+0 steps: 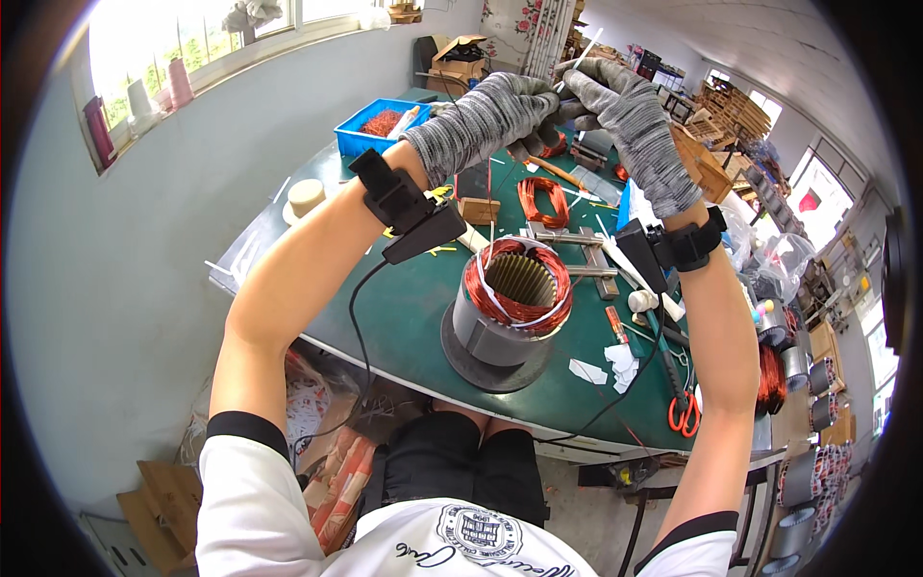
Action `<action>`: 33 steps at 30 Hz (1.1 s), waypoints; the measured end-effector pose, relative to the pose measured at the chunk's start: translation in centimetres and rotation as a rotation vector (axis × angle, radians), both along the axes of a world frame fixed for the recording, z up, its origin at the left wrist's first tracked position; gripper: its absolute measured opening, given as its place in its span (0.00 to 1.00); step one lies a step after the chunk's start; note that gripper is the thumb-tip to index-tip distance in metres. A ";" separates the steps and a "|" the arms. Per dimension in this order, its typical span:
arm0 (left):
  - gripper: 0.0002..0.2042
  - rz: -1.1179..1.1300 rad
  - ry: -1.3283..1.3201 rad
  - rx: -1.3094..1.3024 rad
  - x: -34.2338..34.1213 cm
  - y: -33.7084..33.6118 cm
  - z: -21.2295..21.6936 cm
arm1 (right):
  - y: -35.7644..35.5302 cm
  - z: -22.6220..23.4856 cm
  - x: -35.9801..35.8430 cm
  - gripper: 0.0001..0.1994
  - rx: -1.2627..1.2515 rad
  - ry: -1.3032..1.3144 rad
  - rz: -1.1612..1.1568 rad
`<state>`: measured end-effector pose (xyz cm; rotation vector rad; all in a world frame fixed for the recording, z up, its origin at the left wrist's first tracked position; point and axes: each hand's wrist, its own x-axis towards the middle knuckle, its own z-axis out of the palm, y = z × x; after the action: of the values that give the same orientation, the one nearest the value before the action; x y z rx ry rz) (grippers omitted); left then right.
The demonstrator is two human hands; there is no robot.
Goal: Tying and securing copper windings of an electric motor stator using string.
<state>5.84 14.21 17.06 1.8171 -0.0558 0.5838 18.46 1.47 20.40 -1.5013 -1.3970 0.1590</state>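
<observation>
1. Head view, hands: the gloved left hand (524,108) and gloved right hand (620,94) meet above the far side of a green table (404,313). The right fingers appear pinched around a thin white tube (588,50); the left fingers curl in, their hold impossible to tell.
2. Head view, below: a grey stator (488,338) with copper windings (486,291) stands upright, nearer the body.
3. Judged handling: pinch lightly, steady both wrists, avoid bending the tube.

The metal stator (495,343) looks matt, its copper windings (480,288) glossy.
</observation>
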 end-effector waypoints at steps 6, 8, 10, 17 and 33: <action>0.12 -0.002 0.017 0.028 0.0 -0.1 0.0 | 0.0 -0.2 0.1 0.11 0.030 0.000 0.009; 0.15 0.008 0.045 0.080 -0.4 0.0 -0.1 | 0.1 -0.2 0.2 0.13 0.013 -0.164 0.031; 0.15 0.037 0.051 0.092 -1.0 -0.3 0.2 | 0.0 -0.3 0.0 0.13 0.030 -0.127 0.071; 0.14 0.041 0.032 0.106 -1.1 -0.1 0.1 | 0.6 -0.4 0.1 0.12 0.100 0.014 0.104; 0.14 0.011 0.016 0.100 -0.8 0.6 -0.3 | 0.5 -0.4 -0.2 0.12 0.080 -0.086 0.040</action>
<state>5.04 14.86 16.76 1.9202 -0.0650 0.5829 18.29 2.02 19.96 -1.4293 -1.4855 0.0635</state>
